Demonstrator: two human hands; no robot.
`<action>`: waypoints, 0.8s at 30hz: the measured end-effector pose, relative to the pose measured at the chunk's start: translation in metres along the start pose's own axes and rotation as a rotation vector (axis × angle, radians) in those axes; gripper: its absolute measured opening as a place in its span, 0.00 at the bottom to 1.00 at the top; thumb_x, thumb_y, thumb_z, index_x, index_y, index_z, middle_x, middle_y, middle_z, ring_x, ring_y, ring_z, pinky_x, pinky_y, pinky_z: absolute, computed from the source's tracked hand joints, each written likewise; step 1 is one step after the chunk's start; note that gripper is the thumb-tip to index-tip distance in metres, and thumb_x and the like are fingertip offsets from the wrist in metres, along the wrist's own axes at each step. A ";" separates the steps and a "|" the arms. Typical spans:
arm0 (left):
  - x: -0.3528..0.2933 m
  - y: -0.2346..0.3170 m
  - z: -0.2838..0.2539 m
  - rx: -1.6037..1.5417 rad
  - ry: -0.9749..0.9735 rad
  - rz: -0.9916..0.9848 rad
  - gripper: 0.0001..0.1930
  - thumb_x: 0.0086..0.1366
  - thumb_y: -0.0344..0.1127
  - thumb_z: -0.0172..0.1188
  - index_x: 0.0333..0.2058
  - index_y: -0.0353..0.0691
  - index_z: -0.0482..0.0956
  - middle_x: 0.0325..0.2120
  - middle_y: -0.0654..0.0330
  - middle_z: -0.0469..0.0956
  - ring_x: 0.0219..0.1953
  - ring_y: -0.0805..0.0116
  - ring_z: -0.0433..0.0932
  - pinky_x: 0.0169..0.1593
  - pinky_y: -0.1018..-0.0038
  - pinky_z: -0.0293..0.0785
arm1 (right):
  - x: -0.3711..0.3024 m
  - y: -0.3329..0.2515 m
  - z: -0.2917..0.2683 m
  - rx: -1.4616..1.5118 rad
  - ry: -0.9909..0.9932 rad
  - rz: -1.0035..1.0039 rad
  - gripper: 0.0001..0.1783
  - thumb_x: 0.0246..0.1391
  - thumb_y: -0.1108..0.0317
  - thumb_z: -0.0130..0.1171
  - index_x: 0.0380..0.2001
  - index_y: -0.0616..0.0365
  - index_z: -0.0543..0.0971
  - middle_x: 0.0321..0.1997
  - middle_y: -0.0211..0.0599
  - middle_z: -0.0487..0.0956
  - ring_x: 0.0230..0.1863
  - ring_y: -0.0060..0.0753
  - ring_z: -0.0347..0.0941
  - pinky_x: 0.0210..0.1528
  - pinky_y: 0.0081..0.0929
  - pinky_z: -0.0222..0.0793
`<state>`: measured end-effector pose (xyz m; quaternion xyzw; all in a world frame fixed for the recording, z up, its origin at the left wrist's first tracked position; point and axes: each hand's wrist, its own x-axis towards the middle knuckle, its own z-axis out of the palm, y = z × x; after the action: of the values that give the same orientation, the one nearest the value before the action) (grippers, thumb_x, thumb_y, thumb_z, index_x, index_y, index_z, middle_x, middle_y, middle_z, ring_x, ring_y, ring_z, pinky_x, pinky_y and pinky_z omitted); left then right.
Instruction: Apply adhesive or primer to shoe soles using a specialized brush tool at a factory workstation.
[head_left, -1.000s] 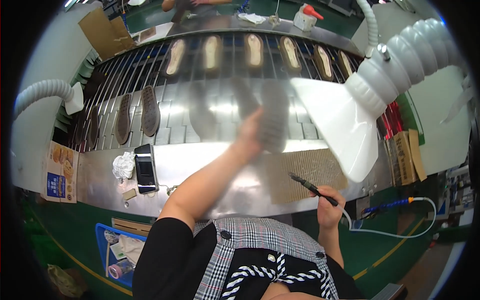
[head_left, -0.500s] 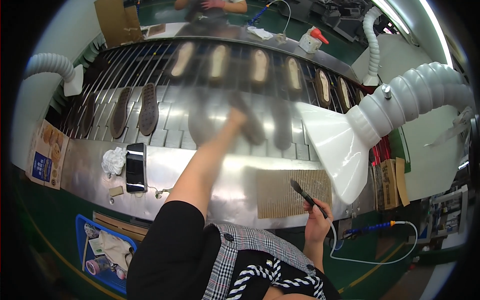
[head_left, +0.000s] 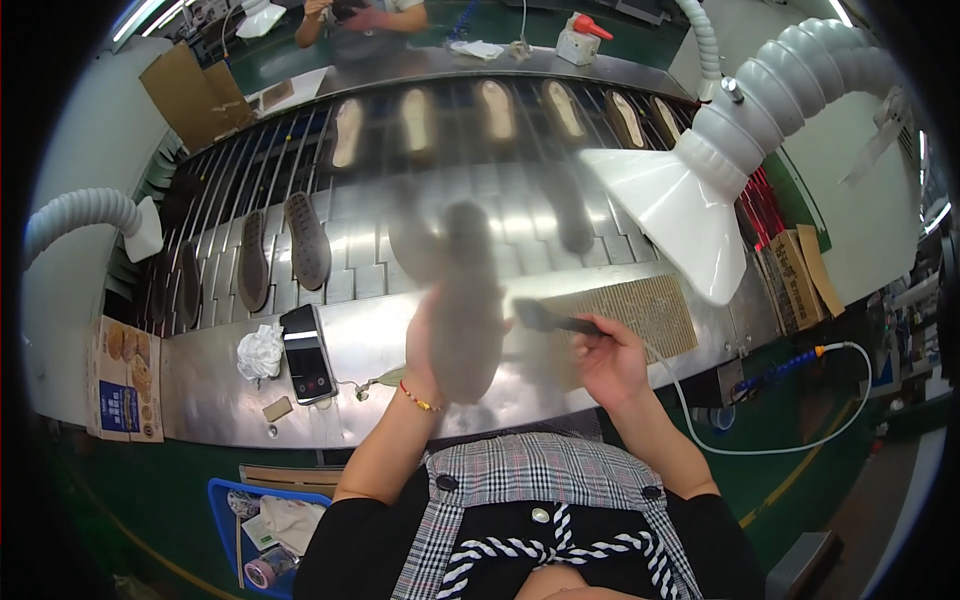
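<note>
My left hand (head_left: 418, 350), close in front of me, grips a grey-brown shoe sole (head_left: 467, 325) by its side; its length points away from me. In my right hand (head_left: 612, 365) is a dark-handled brush (head_left: 545, 318) with a pale tube (head_left: 690, 415) trailing from it. The brush's bristles are just right of the sole; blur hides whether they touch. Beyond, two blurred soles, a left one (head_left: 412, 235) and a right one (head_left: 568, 215), lie on the metal slat conveyor (head_left: 350, 290). Under my right hand is a ribbed cardboard sheet (head_left: 655, 310).
Several soles with pale insides (head_left: 493, 110) line the conveyor's far side; dark ones (head_left: 253, 262) lie left. A white extractor hood (head_left: 690, 215) overhangs the right. A phone (head_left: 307, 355) and crumpled tissue (head_left: 261, 352) rest front left. Below stands a blue basket (head_left: 222, 520). Another person (head_left: 365, 25) is opposite.
My left hand has come back from over the conveyor to near my body with the sole. The right hand has brought the brush left, up to the sole. The whole view has shifted.
</note>
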<state>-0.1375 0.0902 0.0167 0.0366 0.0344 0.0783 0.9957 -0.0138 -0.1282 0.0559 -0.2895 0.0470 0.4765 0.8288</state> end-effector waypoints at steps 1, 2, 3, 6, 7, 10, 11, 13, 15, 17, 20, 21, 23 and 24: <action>-0.003 -0.004 0.004 0.003 0.007 -0.016 0.28 0.74 0.50 0.33 0.64 0.40 0.62 0.60 0.45 0.66 0.61 0.51 0.69 0.63 0.49 0.66 | 0.005 0.006 0.012 -0.041 -0.041 0.013 0.14 0.60 0.66 0.52 0.41 0.67 0.79 0.31 0.47 0.83 0.30 0.35 0.78 0.37 0.27 0.73; -0.008 -0.008 0.013 -0.042 0.004 0.021 0.28 0.74 0.50 0.32 0.65 0.40 0.62 0.61 0.43 0.66 0.61 0.50 0.68 0.63 0.49 0.66 | 0.008 0.010 0.023 -0.080 -0.079 0.026 0.15 0.60 0.65 0.52 0.41 0.67 0.79 0.31 0.47 0.83 0.30 0.34 0.78 0.37 0.26 0.73; -0.014 -0.012 0.023 -0.085 0.004 0.060 0.28 0.74 0.50 0.32 0.65 0.41 0.62 0.61 0.42 0.65 0.61 0.48 0.68 0.63 0.49 0.67 | 0.008 0.011 0.038 -0.065 -0.067 0.018 0.15 0.60 0.65 0.52 0.41 0.67 0.79 0.31 0.47 0.83 0.30 0.34 0.78 0.37 0.26 0.73; -0.027 -0.011 0.035 0.075 0.013 0.143 0.30 0.75 0.52 0.31 0.66 0.41 0.60 0.63 0.41 0.62 0.62 0.48 0.67 0.62 0.50 0.68 | -0.008 0.021 0.084 -0.436 -0.167 -0.227 0.13 0.60 0.68 0.54 0.41 0.67 0.79 0.31 0.46 0.83 0.31 0.32 0.79 0.37 0.25 0.74; -0.029 -0.010 0.037 0.171 -0.005 0.216 0.30 0.75 0.53 0.30 0.66 0.41 0.59 0.64 0.41 0.61 0.62 0.48 0.67 0.62 0.51 0.69 | -0.016 0.027 0.096 -0.606 -0.179 -0.430 0.11 0.58 0.70 0.56 0.41 0.66 0.79 0.31 0.46 0.83 0.31 0.33 0.80 0.36 0.25 0.75; -0.037 -0.013 0.042 0.171 -0.036 0.284 0.30 0.75 0.53 0.30 0.68 0.43 0.54 0.66 0.42 0.57 0.59 0.45 0.70 0.59 0.54 0.73 | -0.038 0.027 0.114 -1.112 -0.295 -0.832 0.11 0.52 0.75 0.61 0.40 0.65 0.80 0.30 0.46 0.82 0.31 0.35 0.80 0.34 0.26 0.75; -0.040 -0.013 0.040 0.213 -0.080 0.309 0.29 0.75 0.52 0.30 0.69 0.44 0.52 0.66 0.42 0.56 0.58 0.44 0.71 0.59 0.54 0.74 | -0.040 0.027 0.114 -1.456 -0.403 -1.030 0.13 0.48 0.77 0.63 0.39 0.65 0.80 0.31 0.46 0.82 0.32 0.38 0.81 0.33 0.26 0.75; -0.046 -0.015 0.040 0.220 -0.106 0.313 0.29 0.76 0.52 0.30 0.70 0.47 0.49 0.67 0.44 0.54 0.58 0.46 0.72 0.59 0.56 0.74 | -0.041 0.038 0.117 -1.435 -0.470 -1.205 0.15 0.42 0.78 0.66 0.37 0.65 0.81 0.31 0.45 0.82 0.29 0.41 0.80 0.31 0.27 0.75; -0.050 -0.016 0.038 0.289 -0.158 0.371 0.29 0.76 0.52 0.30 0.70 0.48 0.48 0.68 0.44 0.53 0.59 0.47 0.71 0.59 0.57 0.75 | -0.045 0.044 0.123 -1.507 -0.503 -1.361 0.15 0.39 0.79 0.66 0.35 0.66 0.80 0.29 0.42 0.81 0.26 0.40 0.79 0.31 0.27 0.75; -0.052 -0.015 0.037 0.323 -0.158 0.385 0.30 0.75 0.53 0.33 0.70 0.48 0.48 0.68 0.44 0.53 0.60 0.47 0.71 0.58 0.58 0.76 | -0.043 0.050 0.122 -1.554 -0.527 -1.444 0.16 0.38 0.79 0.66 0.35 0.68 0.80 0.29 0.42 0.81 0.26 0.38 0.78 0.30 0.26 0.75; -0.056 -0.007 0.036 0.702 -0.208 0.524 0.32 0.74 0.54 0.39 0.70 0.47 0.48 0.69 0.44 0.50 0.61 0.46 0.69 0.58 0.57 0.75 | -0.053 0.057 0.123 -1.475 -0.800 -1.389 0.19 0.38 0.80 0.66 0.39 0.70 0.80 0.32 0.47 0.81 0.28 0.36 0.79 0.29 0.26 0.75; -0.056 -0.006 0.035 0.704 -0.199 0.526 0.32 0.74 0.54 0.39 0.70 0.47 0.48 0.69 0.44 0.50 0.61 0.46 0.69 0.58 0.57 0.75 | -0.052 0.056 0.123 -1.469 -0.803 -1.382 0.19 0.38 0.80 0.66 0.39 0.70 0.80 0.32 0.47 0.81 0.28 0.36 0.79 0.29 0.26 0.75; -0.053 -0.002 0.034 0.398 -0.145 0.507 0.32 0.73 0.52 0.43 0.70 0.47 0.49 0.69 0.44 0.49 0.61 0.45 0.68 0.57 0.58 0.77 | -0.045 0.049 0.122 -1.422 -0.686 -1.377 0.17 0.38 0.78 0.65 0.36 0.71 0.81 0.30 0.47 0.81 0.25 0.37 0.78 0.27 0.26 0.75; -0.052 -0.001 0.033 0.401 -0.138 0.507 0.32 0.73 0.52 0.43 0.70 0.47 0.49 0.69 0.44 0.49 0.61 0.45 0.68 0.57 0.58 0.77 | -0.038 0.050 0.118 -1.455 -0.650 -1.353 0.18 0.38 0.78 0.65 0.37 0.71 0.81 0.30 0.47 0.81 0.25 0.37 0.78 0.27 0.27 0.75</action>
<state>-0.1865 0.0783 0.0530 0.2444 -0.0287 0.3125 0.9175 -0.0988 -0.0764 0.1458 -0.5422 -0.6484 -0.1190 0.5210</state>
